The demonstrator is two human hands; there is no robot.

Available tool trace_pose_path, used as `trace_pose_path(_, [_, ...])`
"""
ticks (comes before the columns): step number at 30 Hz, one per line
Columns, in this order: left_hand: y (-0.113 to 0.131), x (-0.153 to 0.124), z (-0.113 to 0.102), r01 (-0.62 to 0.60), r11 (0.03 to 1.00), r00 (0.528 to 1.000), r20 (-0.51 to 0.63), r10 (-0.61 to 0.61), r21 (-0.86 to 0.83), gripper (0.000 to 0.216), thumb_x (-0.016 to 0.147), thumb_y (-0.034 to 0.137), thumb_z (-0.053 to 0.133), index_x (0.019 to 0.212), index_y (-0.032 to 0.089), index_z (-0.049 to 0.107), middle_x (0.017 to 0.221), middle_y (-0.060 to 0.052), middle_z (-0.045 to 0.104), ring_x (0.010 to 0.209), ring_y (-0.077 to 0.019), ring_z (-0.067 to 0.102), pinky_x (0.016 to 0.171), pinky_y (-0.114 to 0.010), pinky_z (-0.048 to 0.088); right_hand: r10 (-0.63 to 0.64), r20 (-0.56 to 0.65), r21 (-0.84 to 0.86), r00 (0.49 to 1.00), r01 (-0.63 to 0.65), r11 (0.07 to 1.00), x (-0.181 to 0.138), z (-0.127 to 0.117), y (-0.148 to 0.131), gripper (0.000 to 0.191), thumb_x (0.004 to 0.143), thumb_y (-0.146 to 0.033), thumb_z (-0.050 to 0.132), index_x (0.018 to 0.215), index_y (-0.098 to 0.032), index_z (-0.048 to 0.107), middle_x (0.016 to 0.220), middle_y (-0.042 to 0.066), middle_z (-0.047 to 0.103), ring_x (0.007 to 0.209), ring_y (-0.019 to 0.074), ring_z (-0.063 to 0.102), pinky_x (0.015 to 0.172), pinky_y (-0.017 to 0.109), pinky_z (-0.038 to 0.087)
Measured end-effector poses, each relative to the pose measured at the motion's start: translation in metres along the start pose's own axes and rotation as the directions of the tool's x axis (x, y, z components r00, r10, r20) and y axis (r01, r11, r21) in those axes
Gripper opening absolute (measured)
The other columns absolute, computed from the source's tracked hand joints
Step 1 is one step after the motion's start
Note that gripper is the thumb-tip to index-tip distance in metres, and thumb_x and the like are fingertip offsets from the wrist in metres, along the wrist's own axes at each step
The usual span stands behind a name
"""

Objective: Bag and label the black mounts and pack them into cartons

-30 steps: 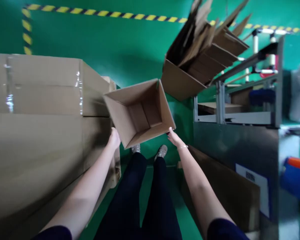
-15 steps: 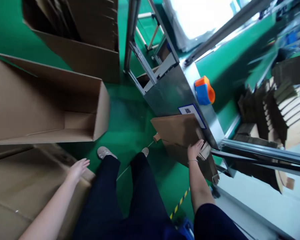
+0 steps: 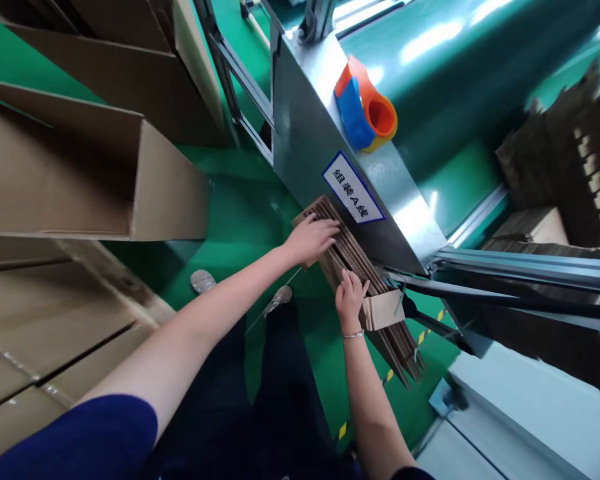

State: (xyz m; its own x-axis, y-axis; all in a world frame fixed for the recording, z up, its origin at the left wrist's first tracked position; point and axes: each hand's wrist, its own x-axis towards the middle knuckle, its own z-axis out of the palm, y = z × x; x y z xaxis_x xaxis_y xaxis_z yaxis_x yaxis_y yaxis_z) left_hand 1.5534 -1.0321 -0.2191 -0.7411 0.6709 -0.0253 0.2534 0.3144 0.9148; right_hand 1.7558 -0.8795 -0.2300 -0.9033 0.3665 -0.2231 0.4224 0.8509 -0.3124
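Note:
A stack of flattened cardboard boxes (image 3: 365, 273) stands on edge against the side of a metal machine housing (image 3: 305, 133). My left hand (image 3: 313, 239) curls its fingers over the top edges at the far end of the stack. Nearer to me, my right hand (image 3: 350, 299) pinches the top edges of the same stack. On that wrist sits a thin bracelet. My dark trousers and shoes show below, over the green floor (image 3: 250, 220).
An open cardboard box (image 3: 80, 173) lies on its side at the left, above larger sealed cartons (image 3: 45, 320). A blue and orange tape dispenser (image 3: 365, 107) rests on the machine. More folded cardboard (image 3: 560, 167) piles up at the right, behind a metal rail (image 3: 525, 263).
I have turned right, away from the open box, which was let go and now lies on the cartons. Both hands have moved onto the stack of flat boxes by the machine.

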Motion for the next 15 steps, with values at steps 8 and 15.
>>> trace_pose_path(8, [0.015, 0.074, 0.048, -0.227, 0.910, 0.929, 0.357, 0.095, 0.348, 0.053, 0.087, 0.025, 0.059, 0.139, 0.016, 0.051, 0.158, -0.011, 0.034, 0.146, -0.0279, 0.029, 0.122, -0.051, 0.005, -0.006, -0.086, 0.034, 0.996, 0.009, 0.999, 0.003, -0.003, 0.010, 0.060, 0.097, -0.033, 0.027, 0.152, -0.011, 0.034, 0.145, 0.020, 0.046, 0.135, 0.0311, 0.041, 0.112, 0.054, 0.031])
trace_pose_path(15, [0.019, 0.108, 0.037, -0.332, 0.814, 0.891, 0.442, 0.104, 0.476, 0.060, 0.088, 0.020, 0.052, 0.147, 0.015, 0.041, 0.161, -0.010, 0.026, 0.150, -0.0229, 0.021, 0.122, -0.046, 0.004, -0.043, 0.159, -0.086, 0.986, 0.057, 0.995, -0.049, 0.012, -0.008, 0.034, 0.095, -0.020, 0.049, 0.125, -0.017, 0.063, 0.108, 0.010, 0.071, 0.096, 0.0229, 0.060, 0.083, 0.033, 0.050])
